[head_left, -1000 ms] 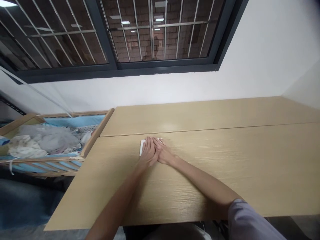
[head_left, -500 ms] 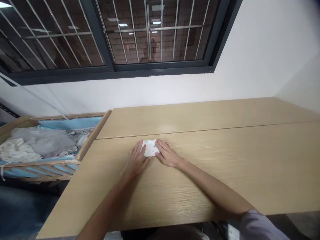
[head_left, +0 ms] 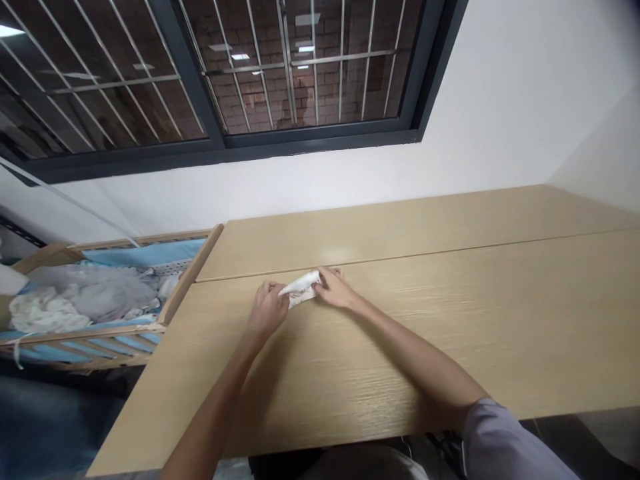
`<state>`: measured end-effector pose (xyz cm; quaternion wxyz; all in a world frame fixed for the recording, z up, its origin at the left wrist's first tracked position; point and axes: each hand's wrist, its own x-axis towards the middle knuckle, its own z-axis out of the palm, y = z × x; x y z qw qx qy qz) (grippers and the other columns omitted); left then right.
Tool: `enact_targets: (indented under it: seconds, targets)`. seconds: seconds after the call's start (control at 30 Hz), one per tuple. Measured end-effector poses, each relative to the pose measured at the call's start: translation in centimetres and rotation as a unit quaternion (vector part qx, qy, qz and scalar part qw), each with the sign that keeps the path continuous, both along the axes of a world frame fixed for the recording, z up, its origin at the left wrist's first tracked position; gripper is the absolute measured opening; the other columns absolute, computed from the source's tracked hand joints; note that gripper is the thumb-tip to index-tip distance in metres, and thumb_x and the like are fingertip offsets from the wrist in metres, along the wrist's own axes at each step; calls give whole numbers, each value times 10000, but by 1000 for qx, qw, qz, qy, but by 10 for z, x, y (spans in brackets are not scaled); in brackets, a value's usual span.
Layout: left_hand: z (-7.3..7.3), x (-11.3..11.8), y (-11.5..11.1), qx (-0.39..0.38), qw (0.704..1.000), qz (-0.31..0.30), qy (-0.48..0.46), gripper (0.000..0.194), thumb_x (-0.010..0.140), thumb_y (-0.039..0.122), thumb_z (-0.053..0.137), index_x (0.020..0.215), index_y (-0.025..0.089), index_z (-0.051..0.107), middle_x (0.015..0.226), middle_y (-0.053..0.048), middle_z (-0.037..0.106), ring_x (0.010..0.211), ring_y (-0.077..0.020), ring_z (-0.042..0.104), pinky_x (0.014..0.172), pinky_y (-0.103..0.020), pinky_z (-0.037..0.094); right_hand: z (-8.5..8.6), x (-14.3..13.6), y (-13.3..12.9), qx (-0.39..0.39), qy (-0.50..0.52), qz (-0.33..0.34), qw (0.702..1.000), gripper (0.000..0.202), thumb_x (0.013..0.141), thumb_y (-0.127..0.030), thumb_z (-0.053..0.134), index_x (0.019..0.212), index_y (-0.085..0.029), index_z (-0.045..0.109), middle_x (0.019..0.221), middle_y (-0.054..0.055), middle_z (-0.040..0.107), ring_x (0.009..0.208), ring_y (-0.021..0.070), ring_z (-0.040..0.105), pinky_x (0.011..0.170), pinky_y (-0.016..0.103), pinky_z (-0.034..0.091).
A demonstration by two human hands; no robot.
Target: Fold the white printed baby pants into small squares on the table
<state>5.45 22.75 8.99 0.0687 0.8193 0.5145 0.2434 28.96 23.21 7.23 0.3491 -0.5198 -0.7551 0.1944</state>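
Between my hands is a small folded white sheet (head_left: 301, 288) with a faint print. I cannot tell whether it is cloth or paper. Its far part is raised and curls over, while the near printed edge hangs close to the table (head_left: 425, 320). My left hand (head_left: 270, 307) pinches the left end with bent fingers. At the right end, my right hand (head_left: 336, 288) grips the sheet between thumb and fingers. Parts of both ends are hidden under the fingers.
A wooden crib (head_left: 187, 283) with blue lining stands against the table's left end, holding crumpled pale fabric (head_left: 107, 287). Behind the table is a white wall (head_left: 320, 180) below a dark-framed, barred window (head_left: 320, 140). A seam runs along the tabletop.
My hands were lying flat on the sheet's two sides; now the fingers are curled round its ends. The sheet has gone from flat to lifted and folded over. The view has tilted slightly.
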Motion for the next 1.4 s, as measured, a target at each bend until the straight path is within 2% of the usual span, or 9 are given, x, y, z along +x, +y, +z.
enact_targets:
  seconds: [0.13, 0.23, 0.43, 0.6, 0.77, 0.93, 1.07, 1.23, 1.4]
  targets:
    - [8, 1, -35, -92, 989, 39, -112, 412, 915, 413, 566, 1255, 182, 548, 961, -54, 761, 808, -207, 720, 708, -322, 573, 30, 4, 4, -35, 140, 21, 989, 405, 918, -332, 527, 1300, -214, 465, 986, 19, 659, 800, 176, 609, 756, 308, 475]
    - [-8, 11, -53, -172, 972, 95, -130, 568, 869, 462, 643, 1316, 160, 462, 841, -27, 755, 691, -202, 710, 610, -298, 541, 24, 0, 15, -78, 138, 43, 986, 526, 876, -352, 620, 1343, -205, 426, 881, -13, 630, 719, 154, 593, 663, 269, 458]
    - [-31, 31, -55, -150, 977, 148, -21, 341, 882, 355, 629, 1164, 198, 521, 1008, -98, 732, 866, -250, 714, 707, -331, 521, -22, -15, 41, -97, 26, 22, 995, 309, 869, -228, 634, 1162, -140, 587, 981, 50, 657, 869, 160, 621, 791, 291, 493]
    - [-23, 37, -78, -72, 986, 146, 42, 339, 949, 391, 511, 1198, 168, 566, 1206, -209, 663, 1123, -356, 628, 910, -486, 502, -14, -12, 27, -46, -13, 44, 998, 397, 980, -320, 534, 1319, -116, 561, 1285, 175, 607, 1215, 246, 569, 1025, 396, 449]
    - [-48, 60, -122, 37, 993, 73, 85, 632, 958, 462, 466, 1489, 122, 410, 1504, -249, 479, 1400, -413, 433, 1069, -575, 421, 8, -13, -13, 71, -150, 235, 958, 522, 1058, -407, 375, 1552, -240, 367, 1626, 107, 342, 1502, 249, 304, 1210, 479, 270]
    - [-74, 71, -136, -6, 993, 59, 104, 617, 960, 485, 467, 1405, 64, 531, 1403, -269, 571, 1393, -427, 447, 1110, -593, 397, -10, -18, -28, 66, -178, 375, 907, 513, 1052, -358, 412, 1546, -221, 403, 1604, 72, 383, 1518, 191, 279, 1249, 393, 212]
    - [-78, 68, -133, 0, 992, 62, 108, 649, 970, 490, 450, 1452, 56, 487, 1494, -281, 481, 1440, -434, 380, 1131, -594, 383, -21, -12, -11, 17, -194, 361, 912, 478, 1053, -319, 403, 1528, -284, 431, 1595, 21, 394, 1515, 158, 281, 1259, 391, 177]
    - [-79, 70, -134, 13, 990, 76, 121, 694, 972, 511, 453, 1512, 76, 411, 1556, -265, 408, 1439, -428, 387, 1129, -568, 397, -23, 0, 28, 52, -186, 310, 931, 519, 1056, -360, 391, 1568, -287, 345, 1629, 23, 322, 1528, 177, 247, 1266, 439, 128]
    - [-59, 65, -129, -6, 989, 58, 135, 642, 969, 469, 488, 1469, 67, 459, 1512, -267, 463, 1405, -405, 434, 1104, -529, 417, -26, 2, 42, 32, -197, 272, 941, 535, 1060, -378, 345, 1577, -243, 336, 1647, 62, 285, 1540, 202, 210, 1260, 434, 127]
